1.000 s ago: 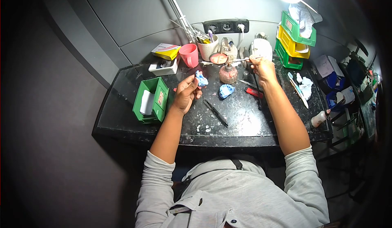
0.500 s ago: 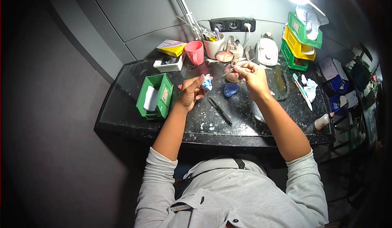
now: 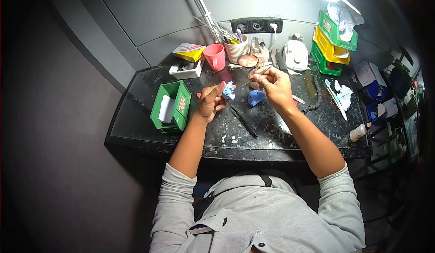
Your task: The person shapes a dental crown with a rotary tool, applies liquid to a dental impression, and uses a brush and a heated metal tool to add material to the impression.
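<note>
My left hand (image 3: 210, 102) pinches a small, lumpy blue-and-white piece (image 3: 228, 91) between thumb and fingers, raised over the bench. My right hand (image 3: 277, 89) is closed on a thin metal hand tool (image 3: 248, 81), whose narrow end slants toward the left hand. A gap shows between that end and the lumpy piece. Between my hands a darker blue moulded piece (image 3: 255, 98) lies on the bench. Behind it is a round pinkish object (image 3: 254, 85), partly hidden by my right hand. A black pen (image 3: 244, 122) lies nearer to me.
At left stands a green bin (image 3: 181, 105) holding white paper. Along the back are a pink mug (image 3: 215, 57), a white tool cup (image 3: 236, 51) and a white device (image 3: 296, 55). Stacked bins (image 3: 331, 49), a toothbrush (image 3: 336, 101) and a small bottle (image 3: 358, 133) are at right.
My right hand has shifted slightly left and down, turning so the tool points lower toward the left. My left hand keeps its hold, almost unmoved.
</note>
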A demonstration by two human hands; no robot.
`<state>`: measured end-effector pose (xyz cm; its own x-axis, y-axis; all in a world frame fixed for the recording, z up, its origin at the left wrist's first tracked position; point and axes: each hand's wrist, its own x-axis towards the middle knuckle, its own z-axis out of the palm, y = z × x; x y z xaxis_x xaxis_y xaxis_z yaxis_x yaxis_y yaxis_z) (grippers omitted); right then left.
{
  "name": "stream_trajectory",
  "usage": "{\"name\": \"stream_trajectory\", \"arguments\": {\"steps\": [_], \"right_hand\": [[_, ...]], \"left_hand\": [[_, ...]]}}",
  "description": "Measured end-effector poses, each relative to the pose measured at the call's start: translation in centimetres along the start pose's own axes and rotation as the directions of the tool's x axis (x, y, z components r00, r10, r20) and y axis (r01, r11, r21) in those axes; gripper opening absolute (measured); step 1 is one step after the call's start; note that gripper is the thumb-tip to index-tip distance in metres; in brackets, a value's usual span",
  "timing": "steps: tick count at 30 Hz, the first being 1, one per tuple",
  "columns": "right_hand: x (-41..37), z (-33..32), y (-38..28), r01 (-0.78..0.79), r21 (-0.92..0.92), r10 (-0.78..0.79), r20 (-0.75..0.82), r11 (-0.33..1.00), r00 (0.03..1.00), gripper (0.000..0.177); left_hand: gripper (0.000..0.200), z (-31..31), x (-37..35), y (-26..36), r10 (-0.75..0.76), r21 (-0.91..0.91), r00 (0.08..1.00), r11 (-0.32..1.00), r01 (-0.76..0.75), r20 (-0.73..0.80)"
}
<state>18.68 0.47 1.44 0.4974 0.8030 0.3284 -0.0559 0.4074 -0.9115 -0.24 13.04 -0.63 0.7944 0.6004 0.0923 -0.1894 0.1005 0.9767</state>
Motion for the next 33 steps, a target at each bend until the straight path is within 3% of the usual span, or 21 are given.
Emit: {"name": "stream_trajectory", "arguments": {"steps": [7,21,33], "right_hand": [[0.1,-0.1,0.3,0.096,-0.021,-0.095,0.051,0.995,0.994,0.007],[-0.9,0.8,-0.5,0.242,-0.3,-0.246,0.023,0.923,0.969,0.009],[-0.7,0.6,-0.3,0.22,-0.279,-0.234,-0.018,0.935,0.972,0.01]], "left_hand": [[0.057,0.1,-0.1,0.1,-0.003,-0.015,1.0,1.0,0.002,-0.011],[0.055,-0.2,0.0,0.1,-0.016,-0.036,1.0,0.999,0.015,-0.013],[0.055,0.2,-0.1,0.3,0.01,-0.04,1.0,0.999,-0.011,-0.013]]}}
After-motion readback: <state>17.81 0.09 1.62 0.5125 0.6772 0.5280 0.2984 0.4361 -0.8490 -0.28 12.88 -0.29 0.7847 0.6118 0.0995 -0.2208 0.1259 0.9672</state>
